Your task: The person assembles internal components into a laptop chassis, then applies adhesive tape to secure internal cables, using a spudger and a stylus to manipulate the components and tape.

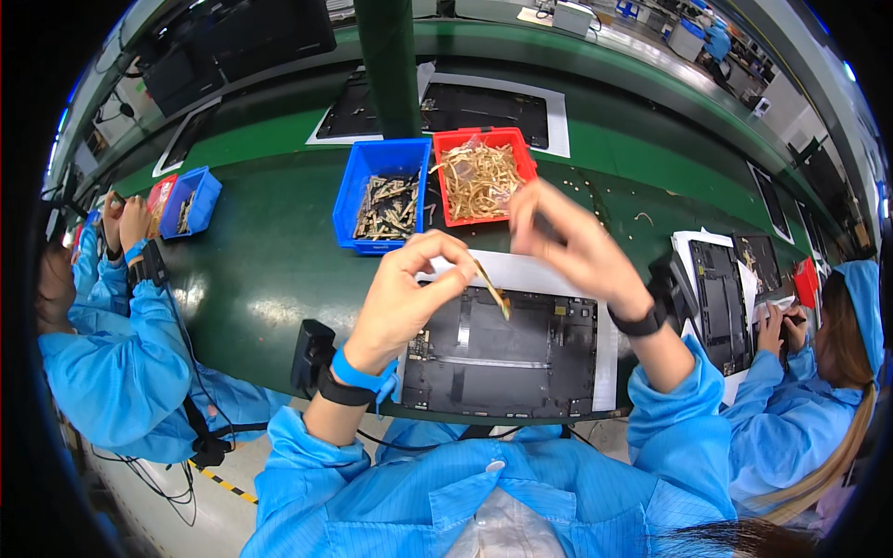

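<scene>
**Left hand (414, 284) pinching a gold strip (490, 289), right hand (581, 249) all blur**

Head view, only angle I've got. Left hand is around the middle of the frame, thumb and fingertips pressed together on one end of the strip — the rest dangles down and right over the upper part of a flat black panel (502, 367). Right hand is right of centre with its fingers curled near the lower right corner of a red bin (524, 153); too smeared to say if it's gripping anything, so I can't tell.

The panel sits in the lower middle of the frame, with a white sheet (607, 353) showing past its edges, on a green table (270, 298). Red bin's upper centre, piled with gold strips (473, 177). Right beside it on the left is a blue bin (391, 156) with darker, mixed strips (386, 212). Two co-workers in blue smocks too — one far left (121, 353), one far right (791, 409).
</scene>
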The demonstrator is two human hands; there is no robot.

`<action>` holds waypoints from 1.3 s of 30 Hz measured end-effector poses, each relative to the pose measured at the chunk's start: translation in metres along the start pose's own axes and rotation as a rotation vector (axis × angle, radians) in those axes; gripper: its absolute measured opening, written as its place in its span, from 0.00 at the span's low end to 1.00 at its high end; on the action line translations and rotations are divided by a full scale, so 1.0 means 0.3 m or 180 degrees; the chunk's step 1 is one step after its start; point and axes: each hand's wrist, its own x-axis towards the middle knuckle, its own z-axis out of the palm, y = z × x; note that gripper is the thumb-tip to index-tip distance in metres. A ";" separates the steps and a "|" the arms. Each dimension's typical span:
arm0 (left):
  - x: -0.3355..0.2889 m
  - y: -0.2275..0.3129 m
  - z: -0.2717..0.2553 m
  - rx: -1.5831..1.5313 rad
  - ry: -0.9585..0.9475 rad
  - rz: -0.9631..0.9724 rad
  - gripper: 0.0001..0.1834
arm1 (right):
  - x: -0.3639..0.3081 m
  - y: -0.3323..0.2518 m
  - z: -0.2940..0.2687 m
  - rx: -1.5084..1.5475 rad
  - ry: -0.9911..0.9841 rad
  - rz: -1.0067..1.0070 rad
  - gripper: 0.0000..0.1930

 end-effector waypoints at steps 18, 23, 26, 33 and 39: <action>-0.152 -0.053 0.103 -0.0338 0.1125 -0.0097 0.03 | -0.224 -0.223 0.195 -0.1661 0.0392 -0.0875 0.14; -0.170 -0.056 0.112 -0.0627 0.1106 -0.0054 0.03 | -0.240 -0.211 0.185 -0.2164 0.0241 -0.1403 0.14; -0.169 -0.060 0.113 -0.0607 0.1073 -0.0065 0.02 | -0.235 -0.212 0.185 -0.2265 0.0217 -0.1425 0.14; -0.175 -0.054 0.122 -0.0677 0.1110 -0.0096 0.02 | -0.232 -0.193 0.188 -0.2335 0.0260 -0.1630 0.14; -0.187 -0.054 0.083 -0.0469 0.0926 -0.0200 0.05 | -0.231 -0.187 0.171 -0.1982 0.0367 -0.1355 0.10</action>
